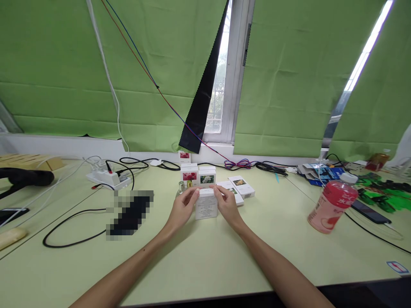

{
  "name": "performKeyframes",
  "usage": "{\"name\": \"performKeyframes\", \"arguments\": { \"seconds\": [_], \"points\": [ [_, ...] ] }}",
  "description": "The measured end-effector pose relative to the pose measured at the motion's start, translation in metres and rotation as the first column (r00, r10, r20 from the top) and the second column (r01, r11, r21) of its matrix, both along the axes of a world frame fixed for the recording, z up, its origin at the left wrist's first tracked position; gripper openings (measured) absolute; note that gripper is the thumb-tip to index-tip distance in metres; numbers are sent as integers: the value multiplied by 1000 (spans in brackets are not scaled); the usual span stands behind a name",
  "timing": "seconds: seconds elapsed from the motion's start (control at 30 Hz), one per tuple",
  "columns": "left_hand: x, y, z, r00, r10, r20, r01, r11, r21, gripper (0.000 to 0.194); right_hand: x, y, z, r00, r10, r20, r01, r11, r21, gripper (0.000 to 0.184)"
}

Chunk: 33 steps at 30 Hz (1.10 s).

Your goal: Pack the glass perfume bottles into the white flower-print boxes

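Between my two hands stands a small white box (206, 206), upright, with printed text on the side facing me. My left hand (184, 204) grips its left upper edge, thumb near the top corner. On the opposite edge, my right hand (227, 204) holds it the same way. Just behind are a white box with a red flower picture (189, 174) and one with a white flower picture (207, 176). Small glass bottles with a gold top (189, 184) show partly behind my left hand. To the right lies a flat white box with a yellow flower (243, 187).
A pink drink bottle (334, 203) stands at the right, near a dark phone (370, 211). At the left are a power strip (109, 177), a pixelated dark object (131, 214) and a looped black cable (45, 234). More cables run along the table's back edge.
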State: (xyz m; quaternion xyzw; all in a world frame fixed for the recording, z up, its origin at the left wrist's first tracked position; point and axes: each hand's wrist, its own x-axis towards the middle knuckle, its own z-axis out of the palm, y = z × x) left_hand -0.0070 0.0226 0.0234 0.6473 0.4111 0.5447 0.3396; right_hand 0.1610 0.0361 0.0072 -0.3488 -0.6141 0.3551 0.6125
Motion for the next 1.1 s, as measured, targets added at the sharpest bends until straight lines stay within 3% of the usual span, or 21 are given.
{"name": "performKeyframes", "arguments": {
  "seconds": [0.47,1.1],
  "points": [
    [1,-5,6,1000,9,-14,-9,999,-35,50,-1,-3,2,1000,-26,3,26,999,-26,45],
    [-1,-2,1,1000,-17,-10,17,999,-35,50,0,1,-2,1000,-2,-10,2,1000,-27,41]
  ]
}}
